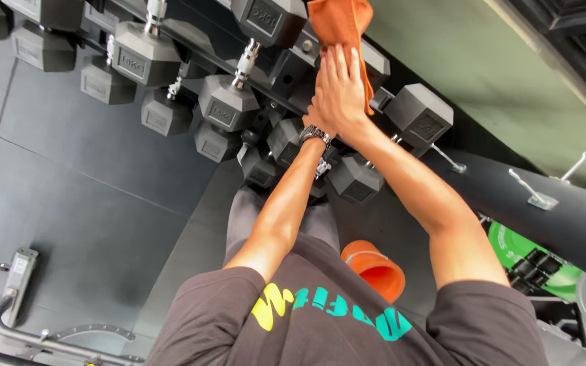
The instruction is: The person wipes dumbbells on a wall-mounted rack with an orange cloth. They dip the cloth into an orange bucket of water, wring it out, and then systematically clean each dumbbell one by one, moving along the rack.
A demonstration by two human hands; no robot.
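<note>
While right hand (342, 88) presses flat, fingers spread, on soft light orange cloth (337, 27) (bunch any fold) over heavy hex dumbbell (374, 64), left hand (317, 108) grip hidden behind it

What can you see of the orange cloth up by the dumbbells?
The orange cloth looks like soft, napped fabric, plain in colour and creased into folds. It lies draped over a dark hexagonal dumbbell on the rack, with its upper end running out of the frame. One hand lies flat on its lower part, fingers spread and pressing it against the weight; the other hand, wearing a metal wristwatch, sits mostly hidden beneath. An edge of cloth shows past the fingers.
</note>
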